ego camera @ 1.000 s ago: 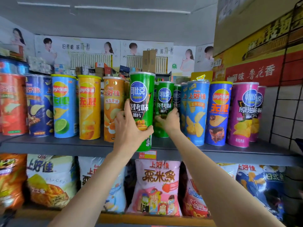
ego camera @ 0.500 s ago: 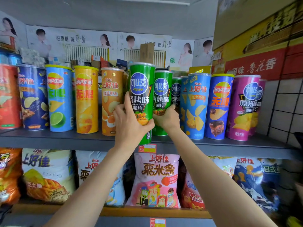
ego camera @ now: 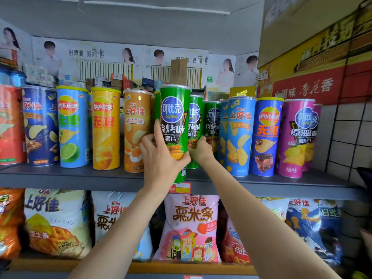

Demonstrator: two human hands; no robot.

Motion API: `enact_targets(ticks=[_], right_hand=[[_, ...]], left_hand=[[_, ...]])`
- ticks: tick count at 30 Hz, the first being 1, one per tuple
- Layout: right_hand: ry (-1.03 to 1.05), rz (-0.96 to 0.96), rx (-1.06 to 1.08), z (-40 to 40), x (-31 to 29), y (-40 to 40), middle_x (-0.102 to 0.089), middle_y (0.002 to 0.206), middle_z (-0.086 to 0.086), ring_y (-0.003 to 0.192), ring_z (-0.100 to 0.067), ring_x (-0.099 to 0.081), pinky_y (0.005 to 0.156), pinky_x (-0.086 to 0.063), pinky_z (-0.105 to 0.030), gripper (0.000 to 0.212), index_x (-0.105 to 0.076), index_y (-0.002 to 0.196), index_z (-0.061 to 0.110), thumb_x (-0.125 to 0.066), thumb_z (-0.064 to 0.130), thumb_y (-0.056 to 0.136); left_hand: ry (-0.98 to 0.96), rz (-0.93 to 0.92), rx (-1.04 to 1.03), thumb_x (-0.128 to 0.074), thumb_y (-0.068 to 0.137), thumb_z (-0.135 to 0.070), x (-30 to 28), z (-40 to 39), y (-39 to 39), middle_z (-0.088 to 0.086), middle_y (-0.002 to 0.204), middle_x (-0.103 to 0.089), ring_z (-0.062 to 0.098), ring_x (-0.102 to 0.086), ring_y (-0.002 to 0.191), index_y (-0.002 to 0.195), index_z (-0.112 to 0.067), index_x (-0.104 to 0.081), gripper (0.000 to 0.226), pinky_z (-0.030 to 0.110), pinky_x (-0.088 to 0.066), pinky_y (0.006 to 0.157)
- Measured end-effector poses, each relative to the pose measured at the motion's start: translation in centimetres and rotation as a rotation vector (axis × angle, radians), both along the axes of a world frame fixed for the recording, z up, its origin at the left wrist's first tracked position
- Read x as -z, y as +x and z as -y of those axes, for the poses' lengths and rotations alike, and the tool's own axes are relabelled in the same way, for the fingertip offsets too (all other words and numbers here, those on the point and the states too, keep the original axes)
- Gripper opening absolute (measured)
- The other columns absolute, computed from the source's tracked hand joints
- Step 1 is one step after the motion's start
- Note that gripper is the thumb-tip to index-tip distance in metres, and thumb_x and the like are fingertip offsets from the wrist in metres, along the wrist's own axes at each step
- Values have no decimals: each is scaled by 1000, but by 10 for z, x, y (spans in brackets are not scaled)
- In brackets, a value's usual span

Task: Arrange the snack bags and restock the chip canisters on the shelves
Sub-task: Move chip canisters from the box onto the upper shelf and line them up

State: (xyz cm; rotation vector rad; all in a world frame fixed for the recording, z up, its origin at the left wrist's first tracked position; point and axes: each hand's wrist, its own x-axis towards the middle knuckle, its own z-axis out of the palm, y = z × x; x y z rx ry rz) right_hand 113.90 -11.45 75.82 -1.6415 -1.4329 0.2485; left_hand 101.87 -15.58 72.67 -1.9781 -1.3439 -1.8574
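Observation:
My left hand (ego camera: 163, 158) grips a green chip canister (ego camera: 174, 121) at its lower half, upright at the front edge of the grey upper shelf (ego camera: 80, 178). Right behind it stands a second green canister (ego camera: 194, 121), which my right hand (ego camera: 201, 151) holds near its base. A third green canister (ego camera: 213, 121) stands further back to the right. An orange canister (ego camera: 135, 133) stands just left of my left hand. Light blue canisters (ego camera: 238, 137) stand just right of my right hand.
Yellow (ego camera: 105, 129), lime blue (ego camera: 72, 127), dark blue (ego camera: 39, 125) and red (ego camera: 10, 125) canisters line the shelf's left side; a blue (ego camera: 265, 137) and magenta (ego camera: 295, 137) canister its right. Snack bags (ego camera: 190, 228) fill the lower shelf. A wire grid (ego camera: 354, 127) stands at right.
The second green canister has come forward and left, close behind the front one, with my right hand on it. My left hand keeps its grip on the front canister.

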Motion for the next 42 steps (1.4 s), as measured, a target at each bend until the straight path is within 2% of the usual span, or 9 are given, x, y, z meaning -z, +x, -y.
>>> enact_targets(ticks=[3, 9, 12, 16, 19, 22, 28, 37, 42], right_hand=[[-48, 59, 21, -2, 1, 1, -50, 127, -21, 121, -38, -44, 102, -37, -47, 52, -36, 125, -2, -60, 28, 88], [-22, 86, -2, -6, 7, 7, -51, 125, -22, 116, -35, -49, 95, -40, -37, 45, -42, 122, -4, -60, 18, 88], [61, -20, -26, -10, 7, 10, -53, 124, -21, 116, -35, -50, 93, -40, -35, 50, -47, 123, -5, -54, 34, 92], [85, -217, -85, -12, 9, 11, -43, 141, -17, 130, -32, -40, 106, -30, -36, 59, -37, 141, 4, -34, 45, 98], [47, -244, -119, -14, 11, 11, -46, 137, -14, 125, -30, -44, 105, -35, -38, 58, -36, 138, 7, -47, 43, 94], [-10, -221, -132, -17, 11, 12, -51, 130, -15, 118, -28, -49, 102, -40, -37, 58, -33, 134, 7, -62, 25, 87], [-10, -147, 15, -19, 1, 4, -43, 135, -23, 124, -35, -45, 97, -39, -36, 66, -21, 136, -4, -61, 17, 88], [63, -117, 114, -16, 5, -9, -41, 135, -26, 121, -38, -45, 94, -38, -41, 43, -25, 132, -5, -41, 12, 96], [66, -31, 124, -11, 12, -3, -38, 134, -26, 122, -42, -41, 101, -36, -44, 62, -28, 129, -4, -64, 18, 84]], left_hand=[[13, 13, 0, -80, 63, -35, 2, -3, 1, 21, 119, -40, 35, -38, 114, 147, -10, -19, 106, 43, -36, 96], [34, 28, -13, -80, 63, -35, 3, -3, 6, 22, 120, -41, 35, -39, 113, 147, -9, -21, 105, 40, -34, 96], [51, 33, -14, -80, 63, -35, 5, -5, 6, 22, 119, -42, 35, -39, 112, 146, -9, -22, 104, 40, -35, 95], [55, 32, -9, -80, 64, -37, 6, -7, 6, 21, 119, -41, 33, -38, 112, 146, -9, -22, 105, 39, -35, 95], [56, 33, -6, -80, 63, -36, 6, -9, 6, 20, 119, -41, 33, -38, 113, 147, -10, -21, 105, 39, -35, 96], [48, 40, 3, -79, 63, -36, 7, -9, 7, 20, 120, -40, 33, -37, 113, 147, -10, -20, 105, 40, -35, 96], [41, 43, 14, -79, 64, -38, 6, -9, 7, 19, 122, -39, 31, -36, 114, 148, -13, -18, 106, 38, -35, 96], [45, 30, 15, -78, 65, -38, 7, -11, 7, 20, 121, -38, 33, -35, 116, 148, -12, -17, 106, 40, -34, 98], [63, 31, -6, -79, 64, -38, 8, -10, 6, 21, 120, -40, 34, -38, 113, 147, -10, -20, 105, 40, -35, 96]])
